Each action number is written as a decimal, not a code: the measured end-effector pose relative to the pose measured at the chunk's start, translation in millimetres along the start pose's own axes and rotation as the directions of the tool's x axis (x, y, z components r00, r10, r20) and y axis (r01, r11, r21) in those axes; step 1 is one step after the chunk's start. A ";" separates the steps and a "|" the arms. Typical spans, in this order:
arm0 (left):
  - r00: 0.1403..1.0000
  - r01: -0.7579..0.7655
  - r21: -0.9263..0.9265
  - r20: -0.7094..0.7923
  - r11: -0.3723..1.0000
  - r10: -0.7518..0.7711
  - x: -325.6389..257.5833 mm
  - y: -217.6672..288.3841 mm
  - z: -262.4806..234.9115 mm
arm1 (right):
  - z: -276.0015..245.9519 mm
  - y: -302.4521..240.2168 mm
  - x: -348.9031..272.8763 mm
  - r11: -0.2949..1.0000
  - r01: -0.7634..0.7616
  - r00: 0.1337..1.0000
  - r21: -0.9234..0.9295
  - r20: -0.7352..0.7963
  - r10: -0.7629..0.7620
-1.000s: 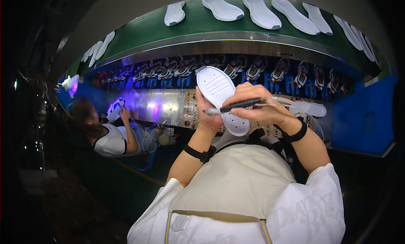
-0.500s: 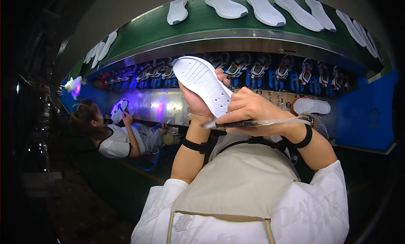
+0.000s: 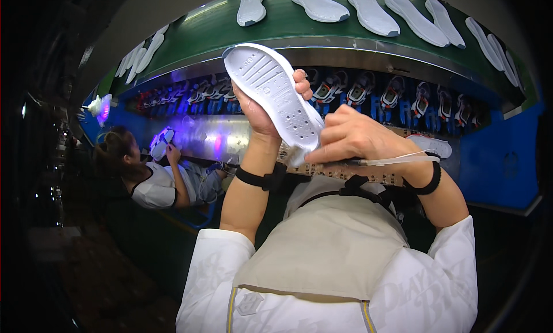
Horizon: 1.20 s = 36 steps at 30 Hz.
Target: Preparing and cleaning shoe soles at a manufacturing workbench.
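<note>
Fingers of the left hand (image 3: 266,111) gripped a white ridged rubber shoe sole (image 3: 273,94), raised, long axis slanting up-left. Just right of its lower end, the right hand (image 3: 358,138) pinched a thin brush (image 3: 385,160) closed.

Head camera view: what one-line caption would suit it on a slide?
Left hand holds up a white shoe sole while the right hand works a thin brush at its heel.

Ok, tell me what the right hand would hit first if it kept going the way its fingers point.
Probably the white shoe sole itself: the right hand points left at its lower end, which the left hand holds up. Depth is uncertain.
</note>
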State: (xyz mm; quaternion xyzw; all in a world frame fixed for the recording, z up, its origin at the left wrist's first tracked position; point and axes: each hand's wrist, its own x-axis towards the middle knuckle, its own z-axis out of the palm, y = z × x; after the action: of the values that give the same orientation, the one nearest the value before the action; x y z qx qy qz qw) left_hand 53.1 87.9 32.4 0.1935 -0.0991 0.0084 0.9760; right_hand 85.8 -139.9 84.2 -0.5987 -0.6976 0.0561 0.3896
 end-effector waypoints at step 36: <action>0.793 0.507 0.856 -0.421 0.096 -0.440 58.1 26.8 49.7 | -20.4 12.1 -2.4 0.946 -0.242 0.966 -0.216 -0.147 0.213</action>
State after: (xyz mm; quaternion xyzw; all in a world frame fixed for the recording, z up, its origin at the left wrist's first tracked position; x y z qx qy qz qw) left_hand 99.1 92.6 98.9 0.7516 0.0214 -0.2422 0.6131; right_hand 107.8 -146.6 90.5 -0.7189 -0.6006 -0.0177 0.3495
